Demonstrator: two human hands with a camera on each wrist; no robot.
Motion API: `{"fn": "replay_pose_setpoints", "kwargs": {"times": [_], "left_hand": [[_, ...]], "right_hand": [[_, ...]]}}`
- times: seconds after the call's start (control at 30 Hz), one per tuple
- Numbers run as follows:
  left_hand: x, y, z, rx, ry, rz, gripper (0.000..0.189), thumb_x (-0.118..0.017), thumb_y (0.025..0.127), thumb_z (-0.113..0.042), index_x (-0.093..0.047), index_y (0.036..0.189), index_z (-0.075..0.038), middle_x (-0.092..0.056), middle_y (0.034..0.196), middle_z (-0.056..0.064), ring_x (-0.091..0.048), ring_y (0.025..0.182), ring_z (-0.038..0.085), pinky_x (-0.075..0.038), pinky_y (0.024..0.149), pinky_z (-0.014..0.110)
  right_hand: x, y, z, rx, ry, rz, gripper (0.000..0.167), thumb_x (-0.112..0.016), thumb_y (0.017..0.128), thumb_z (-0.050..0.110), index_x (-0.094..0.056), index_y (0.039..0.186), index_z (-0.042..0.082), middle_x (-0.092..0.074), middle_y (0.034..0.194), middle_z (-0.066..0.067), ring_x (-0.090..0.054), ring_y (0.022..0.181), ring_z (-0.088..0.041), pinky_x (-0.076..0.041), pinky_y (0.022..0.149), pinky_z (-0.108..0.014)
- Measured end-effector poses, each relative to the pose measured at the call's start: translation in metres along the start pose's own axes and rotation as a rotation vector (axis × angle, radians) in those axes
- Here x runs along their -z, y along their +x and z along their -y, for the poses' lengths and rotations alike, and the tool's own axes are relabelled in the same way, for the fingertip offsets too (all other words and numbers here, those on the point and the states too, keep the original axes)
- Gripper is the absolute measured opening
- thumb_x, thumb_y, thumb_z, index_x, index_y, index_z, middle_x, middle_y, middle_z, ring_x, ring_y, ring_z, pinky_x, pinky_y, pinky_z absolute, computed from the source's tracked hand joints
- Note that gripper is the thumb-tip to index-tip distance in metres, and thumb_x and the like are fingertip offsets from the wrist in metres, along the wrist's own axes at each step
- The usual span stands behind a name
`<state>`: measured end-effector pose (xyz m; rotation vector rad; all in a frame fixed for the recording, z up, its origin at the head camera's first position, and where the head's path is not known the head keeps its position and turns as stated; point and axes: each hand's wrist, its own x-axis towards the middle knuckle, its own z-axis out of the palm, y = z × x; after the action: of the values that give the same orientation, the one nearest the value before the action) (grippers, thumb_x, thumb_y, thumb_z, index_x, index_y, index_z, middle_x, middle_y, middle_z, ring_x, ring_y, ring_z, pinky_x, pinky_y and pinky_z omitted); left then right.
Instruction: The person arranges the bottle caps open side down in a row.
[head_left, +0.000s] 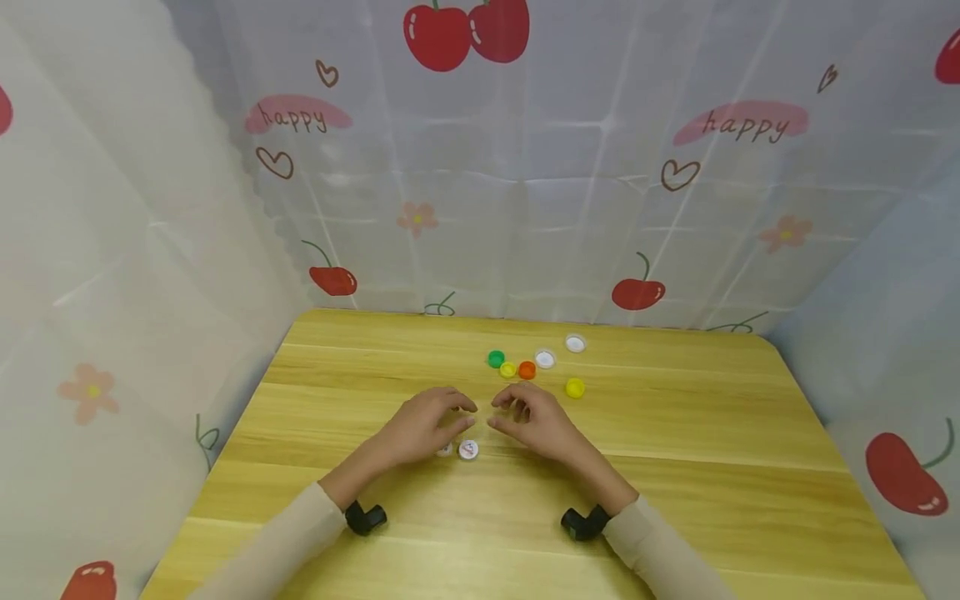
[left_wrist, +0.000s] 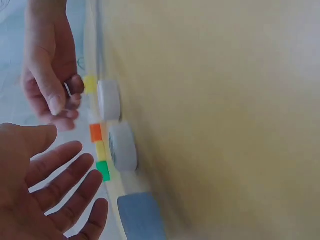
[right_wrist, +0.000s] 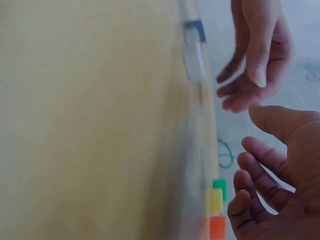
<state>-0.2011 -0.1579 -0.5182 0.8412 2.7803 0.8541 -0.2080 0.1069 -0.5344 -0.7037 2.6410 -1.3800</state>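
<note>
Over the middle of the table, my left hand (head_left: 427, 425) and right hand (head_left: 536, 421) hover facing each other with a small gap between. Both have loosely bent fingers and hold nothing. Below the left fingertips lies a white round disc (head_left: 468, 450) with a printed top. A second white disc (head_left: 446, 450) is partly hidden under that hand. In the left wrist view two thick white discs, a nearer one (left_wrist: 123, 146) and another (left_wrist: 109, 100), show beside a grey-blue piece (left_wrist: 142, 216) cut off by the frame.
Beyond the hands lie small caps: green (head_left: 496, 358), yellow (head_left: 507, 370), orange (head_left: 527, 370) and another yellow (head_left: 575, 387). Two whitish round caps, one nearer (head_left: 545, 358) and one farther (head_left: 575, 343), sit behind. A printed curtain (head_left: 510, 208) surrounds the wooden table (head_left: 712, 417).
</note>
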Motion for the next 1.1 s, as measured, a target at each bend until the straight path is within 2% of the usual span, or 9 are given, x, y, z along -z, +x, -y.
{"fn": "replay_pose_setpoints", "kwargs": {"times": [0.23,0.3,0.4,0.57,0.7,0.93,1.1], "left_hand": [[0.003,0.046,0.02,0.086,-0.286,-0.032,0.028,-0.067,0.108,-0.029,-0.075,0.128,-0.011,-0.077,0.122,0.0,-0.071,0.107,0.016,-0.06,0.098,0.041],[0.003,0.058,0.024,0.096,-0.341,-0.044,0.027,-0.069,0.107,-0.025,-0.075,0.127,-0.008,-0.077,0.118,0.002,-0.071,0.105,0.017,-0.059,0.098,0.041],[0.001,0.074,0.029,0.11,-0.373,-0.062,0.026,-0.072,0.105,-0.02,-0.074,0.128,-0.007,-0.077,0.115,0.004,-0.071,0.104,0.018,-0.059,0.097,0.04],[0.001,0.094,0.034,0.123,-0.333,-0.098,0.035,-0.077,0.101,-0.019,-0.072,0.134,-0.006,-0.075,0.115,0.008,-0.071,0.103,0.021,-0.061,0.095,0.04],[0.002,0.106,0.039,0.136,-0.258,-0.083,0.043,-0.079,0.1,-0.019,-0.07,0.14,-0.006,-0.073,0.117,0.01,-0.071,0.104,0.024,-0.061,0.097,0.042],[0.002,0.117,0.04,0.148,-0.174,-0.02,0.04,-0.08,0.1,-0.022,-0.073,0.137,-0.011,-0.076,0.115,0.007,-0.072,0.107,0.023,-0.06,0.098,0.043],[0.002,0.123,0.037,0.143,-0.131,-0.001,0.032,-0.078,0.1,-0.023,-0.077,0.131,-0.015,-0.076,0.115,0.006,-0.07,0.106,0.022,-0.06,0.095,0.043]], "right_hand": [[0.021,0.024,-0.009,-0.039,-0.064,-0.207,0.027,-0.087,0.093,0.026,-0.079,0.112,0.01,-0.073,0.114,-0.01,-0.058,0.111,-0.035,-0.046,0.095,-0.045],[0.022,0.031,-0.011,-0.052,-0.081,-0.227,0.029,-0.088,0.092,0.026,-0.079,0.113,0.008,-0.072,0.118,-0.012,-0.057,0.116,-0.037,-0.043,0.103,-0.051],[0.019,0.042,-0.014,-0.073,-0.11,-0.226,0.035,-0.087,0.093,0.028,-0.078,0.119,0.008,-0.072,0.128,-0.013,-0.055,0.125,-0.039,-0.036,0.114,-0.06],[0.013,0.059,-0.018,-0.124,-0.153,-0.232,0.044,-0.085,0.094,0.031,-0.075,0.13,0.009,-0.067,0.143,-0.016,-0.047,0.14,-0.042,-0.025,0.123,-0.068],[0.009,0.07,-0.024,-0.166,-0.193,-0.223,0.044,-0.084,0.095,0.032,-0.074,0.132,0.011,-0.065,0.147,-0.016,-0.043,0.145,-0.043,-0.021,0.126,-0.068],[0.006,0.082,-0.032,-0.175,-0.25,-0.158,0.043,-0.082,0.096,0.033,-0.075,0.133,0.012,-0.067,0.146,-0.013,-0.046,0.142,-0.042,-0.017,0.124,-0.067],[0.004,0.085,-0.033,-0.189,-0.277,-0.142,0.036,-0.081,0.097,0.031,-0.078,0.127,0.013,-0.07,0.141,-0.011,-0.051,0.136,-0.042,-0.018,0.122,-0.066]]}}
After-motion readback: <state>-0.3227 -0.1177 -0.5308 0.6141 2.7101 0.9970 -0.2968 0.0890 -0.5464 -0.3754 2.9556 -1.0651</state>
